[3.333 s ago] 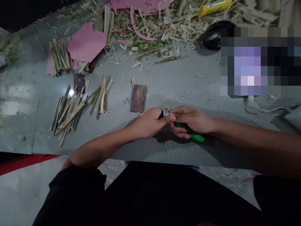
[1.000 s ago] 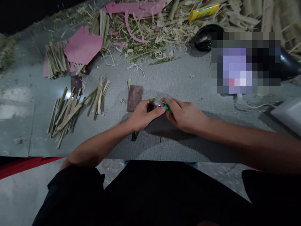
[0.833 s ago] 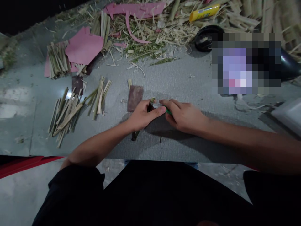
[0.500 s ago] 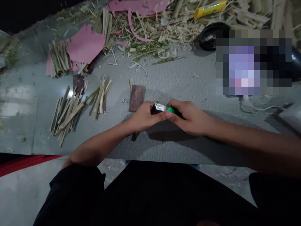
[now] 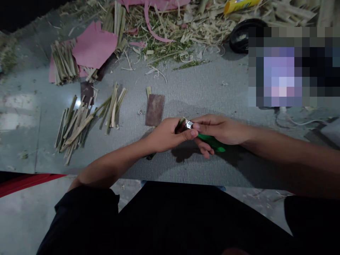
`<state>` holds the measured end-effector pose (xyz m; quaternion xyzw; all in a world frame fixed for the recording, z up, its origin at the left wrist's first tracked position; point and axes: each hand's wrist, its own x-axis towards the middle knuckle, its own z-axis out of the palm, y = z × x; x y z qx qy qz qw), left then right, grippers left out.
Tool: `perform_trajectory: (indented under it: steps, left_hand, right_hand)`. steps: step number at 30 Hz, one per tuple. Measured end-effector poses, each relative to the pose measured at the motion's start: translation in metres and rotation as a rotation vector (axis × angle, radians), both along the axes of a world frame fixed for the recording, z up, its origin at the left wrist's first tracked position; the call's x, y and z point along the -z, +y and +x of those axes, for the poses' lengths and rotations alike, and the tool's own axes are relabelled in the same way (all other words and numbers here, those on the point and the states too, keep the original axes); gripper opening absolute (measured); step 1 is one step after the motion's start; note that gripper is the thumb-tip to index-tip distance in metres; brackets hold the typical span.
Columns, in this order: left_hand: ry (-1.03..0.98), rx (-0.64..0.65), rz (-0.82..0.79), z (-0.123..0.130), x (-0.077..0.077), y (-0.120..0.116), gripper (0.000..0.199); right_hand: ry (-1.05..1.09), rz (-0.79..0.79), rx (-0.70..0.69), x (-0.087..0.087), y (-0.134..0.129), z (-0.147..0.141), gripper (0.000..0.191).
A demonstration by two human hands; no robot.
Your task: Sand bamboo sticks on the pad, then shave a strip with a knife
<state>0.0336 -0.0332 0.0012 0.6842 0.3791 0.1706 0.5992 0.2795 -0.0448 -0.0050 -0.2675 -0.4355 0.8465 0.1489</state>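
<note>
A green-handled knife [image 5: 212, 143] with a shiny metal end sits in my right hand [image 5: 225, 128], thumb and fingers pinched near the metal. Its green handle slants down to the right below that hand. My left hand [image 5: 170, 134] is closed around a short greenish plant strip [image 5: 181, 122], most of it hidden by the fingers. The knife's metal end meets the strip between the two hands, and my left thumb lies beside it. Some left fingers show under the handle. Just behind my left hand, a brown rectangular piece [image 5: 155, 109] lies on the table over a pale strip.
Loose cut strips [image 5: 77, 124] lie at left, with a smaller bunch [image 5: 114, 108] beside them. Behind are a bundle of strips [image 5: 65, 62] and pink paper [image 5: 95, 46]. Shavings [image 5: 170, 32], a yellow tube [image 5: 241, 5] and a black round object [image 5: 240, 37] are at the back.
My right hand has shifted a little right and turned, uncovering much more of the green handle. Left fingers now show below it. The camera view has shifted slightly.
</note>
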Motion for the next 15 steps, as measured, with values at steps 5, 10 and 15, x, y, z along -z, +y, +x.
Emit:
perform_trajectory:
  steps: [5,10,15]
  left_hand:
    - [0.067,0.027,0.057,0.000,-0.001,-0.004,0.079]
    - [0.070,0.081,0.015,-0.001,-0.002,-0.004,0.082]
    - [0.019,0.089,-0.028,-0.001,0.003,-0.003,0.088]
  right_hand:
    - [-0.006,-0.072,0.003,0.000,-0.005,-0.004,0.052]
    - [0.052,-0.149,-0.023,0.002,-0.008,-0.006,0.049]
    - [0.083,-0.162,0.010,0.001,-0.012,-0.010,0.052]
